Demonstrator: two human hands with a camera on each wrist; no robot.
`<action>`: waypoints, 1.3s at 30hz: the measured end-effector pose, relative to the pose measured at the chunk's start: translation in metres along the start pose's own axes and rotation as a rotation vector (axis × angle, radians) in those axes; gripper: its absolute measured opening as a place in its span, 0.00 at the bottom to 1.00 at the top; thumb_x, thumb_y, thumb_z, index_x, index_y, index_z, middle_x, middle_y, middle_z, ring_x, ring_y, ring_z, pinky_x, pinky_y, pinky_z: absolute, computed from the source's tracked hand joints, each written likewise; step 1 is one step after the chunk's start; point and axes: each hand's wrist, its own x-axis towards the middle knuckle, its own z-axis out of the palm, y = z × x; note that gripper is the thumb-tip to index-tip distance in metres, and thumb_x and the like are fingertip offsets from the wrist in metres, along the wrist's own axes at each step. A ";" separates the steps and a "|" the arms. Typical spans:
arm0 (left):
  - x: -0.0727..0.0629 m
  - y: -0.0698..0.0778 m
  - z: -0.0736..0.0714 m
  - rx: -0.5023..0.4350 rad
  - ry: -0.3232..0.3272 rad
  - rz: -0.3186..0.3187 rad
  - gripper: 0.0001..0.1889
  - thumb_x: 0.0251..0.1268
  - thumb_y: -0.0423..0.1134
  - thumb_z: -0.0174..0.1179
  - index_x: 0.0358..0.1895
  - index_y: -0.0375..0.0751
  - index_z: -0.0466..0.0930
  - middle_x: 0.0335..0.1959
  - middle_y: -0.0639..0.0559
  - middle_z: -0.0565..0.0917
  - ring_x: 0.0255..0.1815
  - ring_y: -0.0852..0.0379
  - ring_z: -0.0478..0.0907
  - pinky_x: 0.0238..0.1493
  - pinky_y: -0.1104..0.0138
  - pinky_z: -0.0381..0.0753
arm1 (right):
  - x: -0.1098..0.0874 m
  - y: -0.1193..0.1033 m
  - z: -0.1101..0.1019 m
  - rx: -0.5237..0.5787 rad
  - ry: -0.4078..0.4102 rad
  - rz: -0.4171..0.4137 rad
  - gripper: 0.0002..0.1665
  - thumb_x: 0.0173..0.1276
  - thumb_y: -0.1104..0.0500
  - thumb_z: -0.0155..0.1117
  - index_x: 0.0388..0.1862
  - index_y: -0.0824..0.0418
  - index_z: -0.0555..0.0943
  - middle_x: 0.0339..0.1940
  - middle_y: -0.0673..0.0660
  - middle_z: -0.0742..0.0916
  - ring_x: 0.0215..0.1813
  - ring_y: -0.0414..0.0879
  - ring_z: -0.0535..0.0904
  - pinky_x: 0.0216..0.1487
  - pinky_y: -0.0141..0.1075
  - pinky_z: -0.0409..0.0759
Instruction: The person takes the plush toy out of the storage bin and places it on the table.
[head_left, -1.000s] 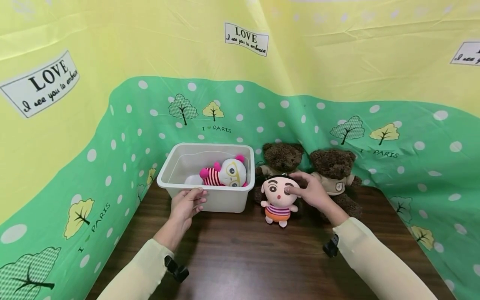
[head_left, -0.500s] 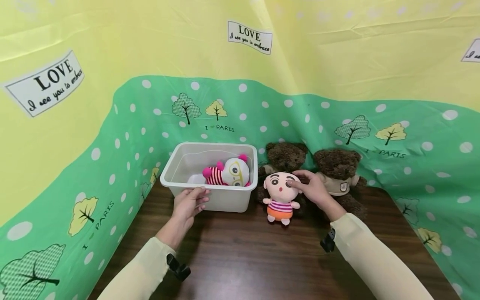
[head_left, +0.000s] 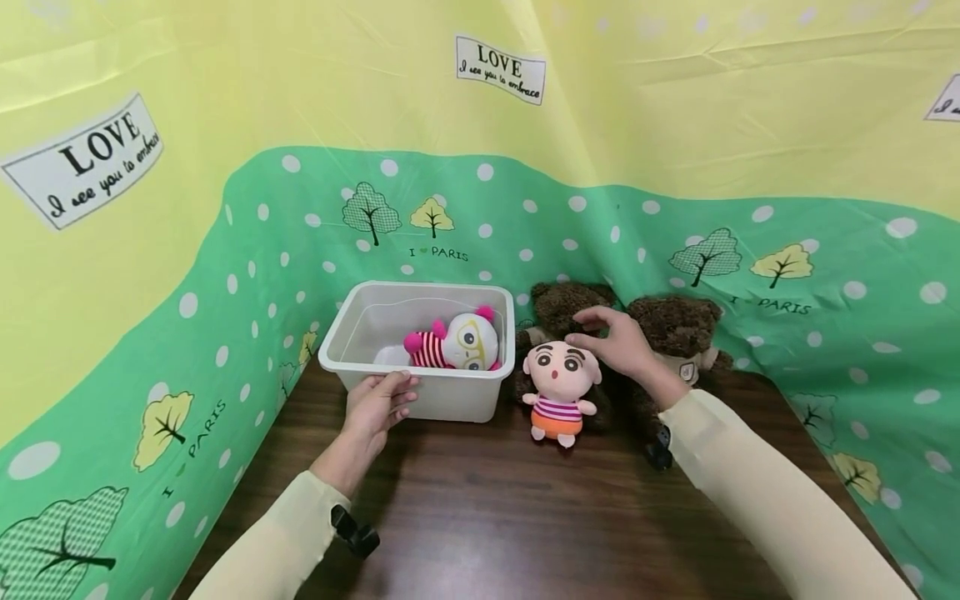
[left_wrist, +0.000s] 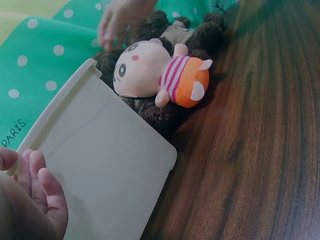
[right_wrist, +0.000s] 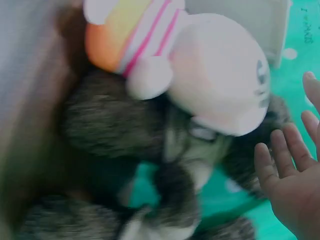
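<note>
My left hand [head_left: 375, 407] holds the near rim of a pale grey plastic bin [head_left: 450, 398], thumb at the rim and fingers against the outer wall. Inside the bin lies a plush doll [head_left: 457, 342] with a white face, yellow glasses and a red-striped body. A boy doll [head_left: 558, 379] in a striped top and orange shorts leans against a brown teddy bear [head_left: 573, 302]. Just above and right of the boy doll's head is my right hand [head_left: 624, 346], fingers extended and apart from it in the right wrist view. The boy doll's dark hair is mostly hidden.
A second brown teddy bear [head_left: 671, 321] in a beige top sits at the right, partly behind my right forearm. Green and yellow printed cloth [head_left: 645, 167] rises behind and at both sides. Under everything is a dark wooden table [head_left: 510, 508].
My right hand has let go of the boy doll's head and lifted slightly up and away. The doll stays leaning against the bear. My left hand keeps its hold on the bin.
</note>
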 end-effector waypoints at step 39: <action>0.007 0.005 -0.008 0.063 -0.013 -0.007 0.11 0.66 0.41 0.65 0.46 0.38 0.83 0.33 0.54 0.92 0.28 0.62 0.85 0.25 0.71 0.78 | 0.158 -0.131 0.116 -0.420 -0.679 -0.019 0.34 0.73 0.50 0.66 0.73 0.60 0.72 0.71 0.63 0.77 0.70 0.58 0.74 0.66 0.50 0.78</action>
